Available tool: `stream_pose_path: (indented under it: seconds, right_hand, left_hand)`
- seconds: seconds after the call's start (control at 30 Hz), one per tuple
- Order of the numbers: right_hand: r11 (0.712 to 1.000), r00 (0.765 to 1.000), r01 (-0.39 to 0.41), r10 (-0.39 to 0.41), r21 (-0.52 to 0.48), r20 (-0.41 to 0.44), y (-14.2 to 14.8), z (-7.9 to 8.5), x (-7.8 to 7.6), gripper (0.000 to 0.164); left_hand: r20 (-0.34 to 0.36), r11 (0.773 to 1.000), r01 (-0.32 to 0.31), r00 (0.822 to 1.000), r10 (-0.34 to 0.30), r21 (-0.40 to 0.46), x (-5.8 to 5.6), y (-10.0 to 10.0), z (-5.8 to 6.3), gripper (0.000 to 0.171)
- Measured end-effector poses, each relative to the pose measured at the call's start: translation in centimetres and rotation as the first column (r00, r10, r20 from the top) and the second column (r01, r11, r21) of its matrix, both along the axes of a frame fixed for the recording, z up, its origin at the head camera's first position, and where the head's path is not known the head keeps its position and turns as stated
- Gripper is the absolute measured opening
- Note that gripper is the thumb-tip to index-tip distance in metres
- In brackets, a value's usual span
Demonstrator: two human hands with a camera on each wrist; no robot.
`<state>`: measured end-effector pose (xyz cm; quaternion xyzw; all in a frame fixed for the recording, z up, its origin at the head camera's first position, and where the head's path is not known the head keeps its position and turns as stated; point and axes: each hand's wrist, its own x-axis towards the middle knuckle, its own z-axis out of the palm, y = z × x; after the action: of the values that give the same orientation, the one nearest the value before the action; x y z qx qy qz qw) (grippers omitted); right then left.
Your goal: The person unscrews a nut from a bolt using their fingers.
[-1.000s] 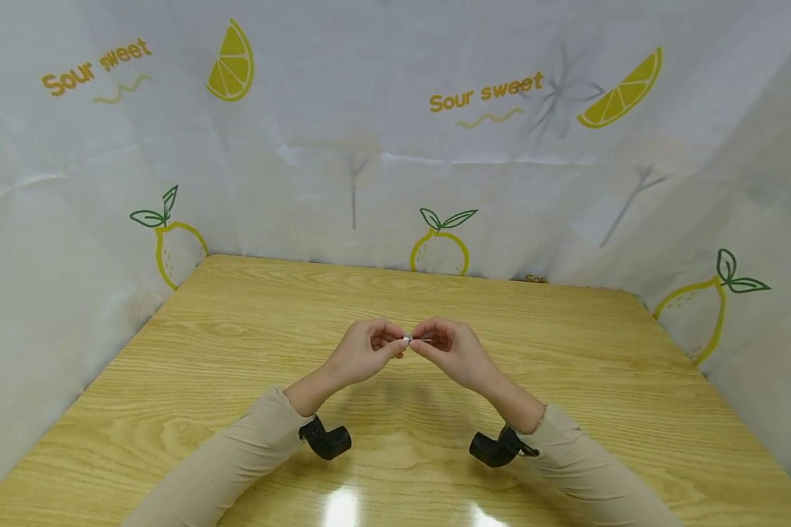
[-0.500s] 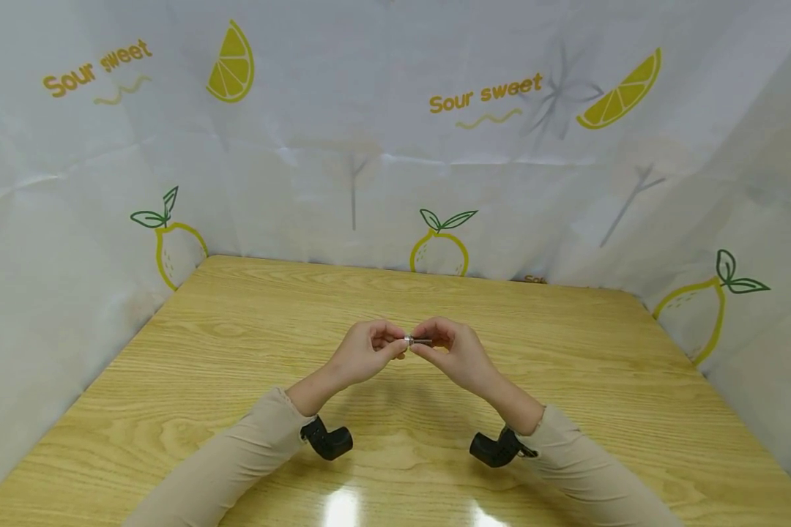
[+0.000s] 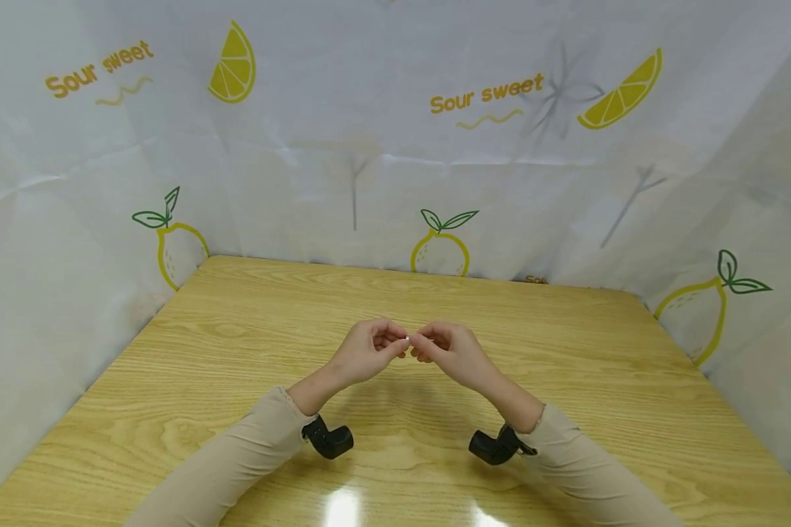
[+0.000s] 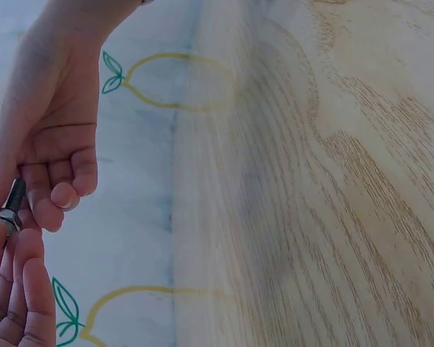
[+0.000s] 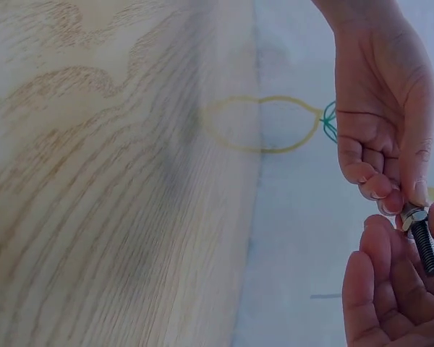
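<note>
Over the middle of the table, both hands meet at a small metal bolt (image 5: 425, 249) with a hex nut (image 5: 418, 215) close to its head. My left hand (image 3: 362, 351) pinches the head end between thumb and fingertips. From the other side, my right hand (image 3: 453, 355) has its thumb and index finger at the nut, the threaded shank lying along its fingers. In the left wrist view the dark threads of the bolt (image 4: 16, 194) point toward the right hand. From the head camera the right thumb and fingers hide most of the shank.
The wood-grain table (image 3: 270, 315) runs back to a pale curtain (image 3: 303, 183) printed with lemons and lettering, which also hangs along both sides. Below each wrist sits a black camera mount, the left mount (image 3: 329, 440) and the right mount (image 3: 493, 446).
My right thumb has moved up over the bolt and its fingers have curled lower, covering the shank that showed between them half a second ago. The left hand stays nearly still.
</note>
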<state>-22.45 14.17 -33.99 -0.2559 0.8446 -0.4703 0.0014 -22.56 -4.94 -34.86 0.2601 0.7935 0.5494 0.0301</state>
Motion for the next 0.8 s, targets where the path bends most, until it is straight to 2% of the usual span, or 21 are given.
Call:
stream_pose_path:
  seconds: [0.1,0.23,0.33,0.67,0.8]
  right_hand:
    - [1.000,1.000,-0.005,0.005,0.001,0.022,0.00,0.05,0.05,0.024]
    - [1.000,1.000,-0.004,0.004,-0.011,0.003,0.00,0.32,0.20,0.019]
    - [1.000,1.000,-0.008,0.008,-0.020,0.001,0.10,0.45,0.17,0.024]
    - [0.999,0.996,-0.015,0.012,0.033,0.093,0.13,0.23,-0.21,0.034]
    - [0.999,0.998,-0.011,0.008,0.048,0.061,0.12,0.49,-0.09,0.026]
  left_hand:
    - [-0.003,1.000,-0.005,1.000,0.005,-0.001,0.05,-0.02,0.04,0.022]
    - [-0.004,1.000,0.000,1.000,0.000,0.004,0.05,-0.10,0.02,0.022]
    - [-0.004,1.000,-0.001,1.000,0.001,0.003,0.02,-0.13,-0.01,0.021]
    - [-0.011,1.000,-0.005,1.000,0.005,0.000,0.12,-0.04,0.00,0.020]
    - [0.005,1.000,-0.013,1.000,0.013,0.001,0.06,-0.06,-0.05,0.019]
